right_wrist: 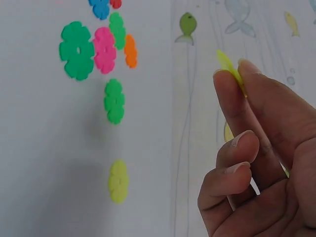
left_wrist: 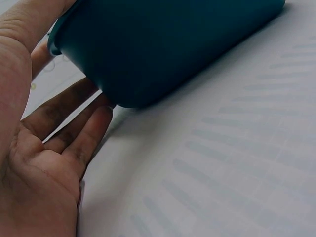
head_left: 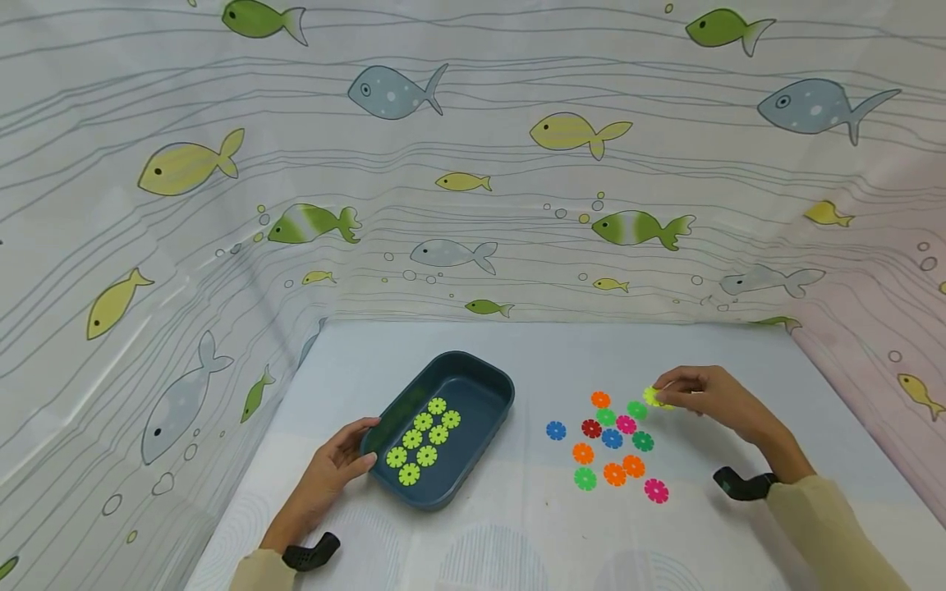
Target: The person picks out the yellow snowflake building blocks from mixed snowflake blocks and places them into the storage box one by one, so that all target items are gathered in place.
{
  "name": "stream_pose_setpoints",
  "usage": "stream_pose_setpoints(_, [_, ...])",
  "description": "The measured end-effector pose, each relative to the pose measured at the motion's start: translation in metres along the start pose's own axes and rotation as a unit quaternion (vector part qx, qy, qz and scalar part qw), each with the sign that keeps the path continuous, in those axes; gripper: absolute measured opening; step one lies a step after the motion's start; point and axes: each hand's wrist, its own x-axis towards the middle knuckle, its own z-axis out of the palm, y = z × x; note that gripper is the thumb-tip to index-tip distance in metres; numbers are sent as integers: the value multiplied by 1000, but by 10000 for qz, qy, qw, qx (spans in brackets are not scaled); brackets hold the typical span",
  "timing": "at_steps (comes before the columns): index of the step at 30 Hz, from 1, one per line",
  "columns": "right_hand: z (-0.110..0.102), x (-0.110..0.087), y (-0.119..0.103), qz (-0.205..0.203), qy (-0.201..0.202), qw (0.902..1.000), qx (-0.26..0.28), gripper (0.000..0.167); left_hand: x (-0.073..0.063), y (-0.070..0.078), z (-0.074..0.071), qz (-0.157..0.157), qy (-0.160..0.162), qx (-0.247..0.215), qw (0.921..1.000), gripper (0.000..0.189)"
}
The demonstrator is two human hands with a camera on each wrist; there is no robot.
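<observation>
A dark blue-green plastic box [head_left: 484, 447] stands on the left of the table, with several yellow-green notched plastic discs [head_left: 411, 439] lying in it. The left hand [head_left: 336, 460] holds the box's near-left end; in the left wrist view its thumb reaches over the rim and other fingers touch the outer wall [left_wrist: 148, 54]. Over the far edge of the loose discs, the right hand [head_left: 705, 398] pinches a yellow disc [right_wrist: 230, 69] between thumb and index finger, seen nearly edge-on. Another yellow disc [right_wrist: 118, 181] lies on the table below that hand.
Between box and right hand lie loose discs: orange [head_left: 614, 474], blue [head_left: 556, 431], pink [head_left: 656, 491], green [head_left: 585, 478] and dark red [head_left: 591, 428]. A fish-patterned sheet [head_left: 458, 148] rises behind and at both sides of the white table [head_left: 532, 542]. Each wrist wears a black device [head_left: 742, 484].
</observation>
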Motion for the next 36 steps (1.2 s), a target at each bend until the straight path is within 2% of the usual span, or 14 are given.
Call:
stream_pose_setpoints(10, [8,15,-37,-507,-284,9980,251,31,1,-1,0,5,8,-37,10000,59])
stream_pose_setpoints(19, [15,29,-68,-806,-599,9939,457,28,0,0,0,72,-42,3,10000,59])
stream_pose_setpoints(26, [26,46,-90,-1204,-1051,9857,533,22,0,1,1,56,-44,-51,10000,59])
stream_pose_setpoints(36, [52,68,-121,-1585,-1754,9686,771,20,1,-2,0,110,-48,77,9999,58])
